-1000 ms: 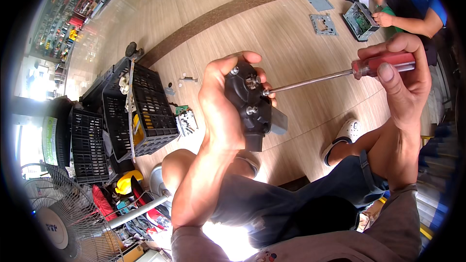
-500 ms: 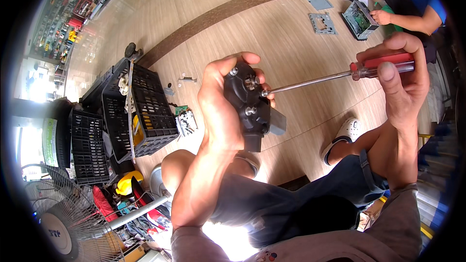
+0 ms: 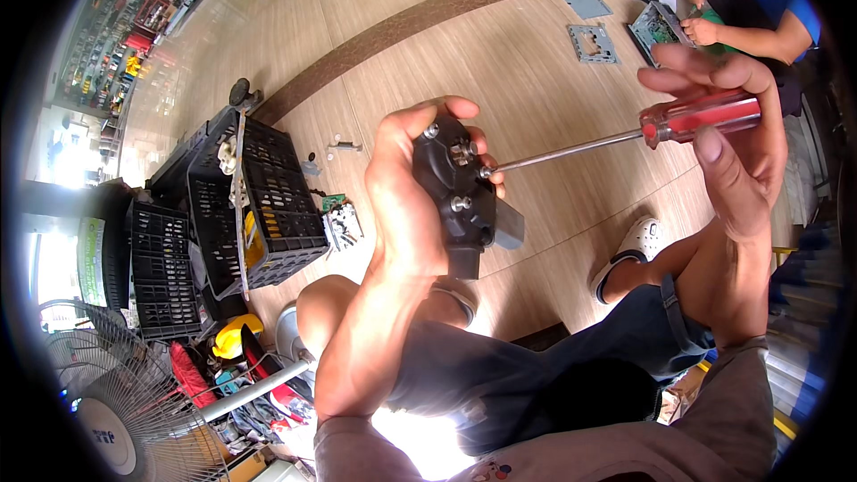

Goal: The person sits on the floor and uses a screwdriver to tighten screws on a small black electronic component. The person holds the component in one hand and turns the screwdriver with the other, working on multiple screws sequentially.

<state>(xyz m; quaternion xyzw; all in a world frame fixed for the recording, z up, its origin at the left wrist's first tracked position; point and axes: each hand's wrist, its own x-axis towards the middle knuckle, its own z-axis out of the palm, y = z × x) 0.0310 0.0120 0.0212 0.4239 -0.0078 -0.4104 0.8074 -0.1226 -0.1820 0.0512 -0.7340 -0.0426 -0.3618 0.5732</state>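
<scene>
My left hand [image 3: 393, 196] is closed around a black plastic housing [image 3: 453, 187] with several bolts on its face and connector-like stubs at its lower end. My right hand [image 3: 748, 178] holds a screwdriver [image 3: 701, 116] by its red, see-through handle. The thumb and palm bear on the handle, while the upper fingers are loosened and partly stretched out. Its long metal shaft reaches left, with the tip at a bolt on the housing's right edge. The fingers of my left hand show behind that edge. Whether the tip is seated in the bolt is too small to tell.
Black plastic crates [image 3: 286, 187] stand at the left, with a standing fan [image 3: 107, 433] below them. At the upper right, another person's hands [image 3: 701, 31] work on an open metal case [image 3: 654, 31]. Flat metal plates [image 3: 593, 43] lie on the floor beside it.
My right hand's fingers have opened and shifted on the screwdriver handle, which has turned. The tip stays at the same bolt. My left hand and the housing have hardly moved.
</scene>
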